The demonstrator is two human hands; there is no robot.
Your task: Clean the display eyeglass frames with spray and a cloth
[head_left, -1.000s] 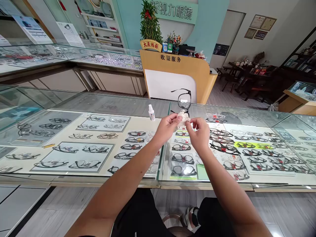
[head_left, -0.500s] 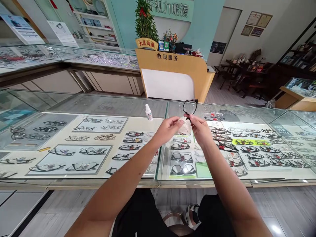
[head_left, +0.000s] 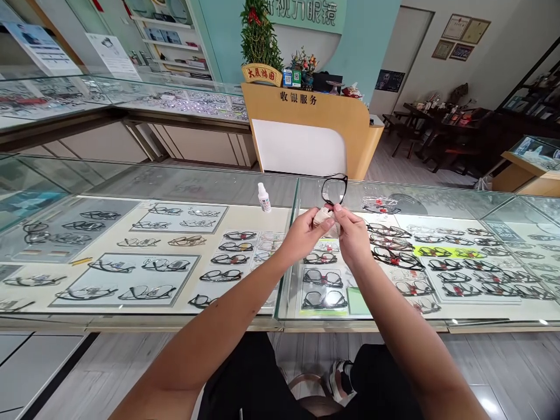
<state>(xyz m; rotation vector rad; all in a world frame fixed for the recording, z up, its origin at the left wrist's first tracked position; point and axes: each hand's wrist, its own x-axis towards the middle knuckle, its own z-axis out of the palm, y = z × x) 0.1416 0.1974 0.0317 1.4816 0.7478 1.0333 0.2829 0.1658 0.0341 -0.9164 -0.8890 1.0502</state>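
Black-framed glasses point(head_left: 335, 189) pinched by right hand point(head_left: 354, 236), left hand point(head_left: 304, 233) pinching cloth point(head_left: 322, 214); twelve o'clock lens could slip onto glass counter point(head_left: 196, 186).

Both hands raised over the long glass display counter point(head_left: 184, 192). Left hand point(head_left: 304, 236) pinches a small crumpled white cloth point(head_left: 324, 216); right hand point(head_left: 354, 236) grips the black-rimmed eyeglasses point(head_left: 335, 189), one lens sticking up above the fingers. Cloth touches the frame at its lower edge. Small white dropper bottle point(head_left: 263, 197) stands upright on the glass, just left of the hands. Rows of frames under the glass. Wooden cashier desk point(head_left: 315, 125) far behind.
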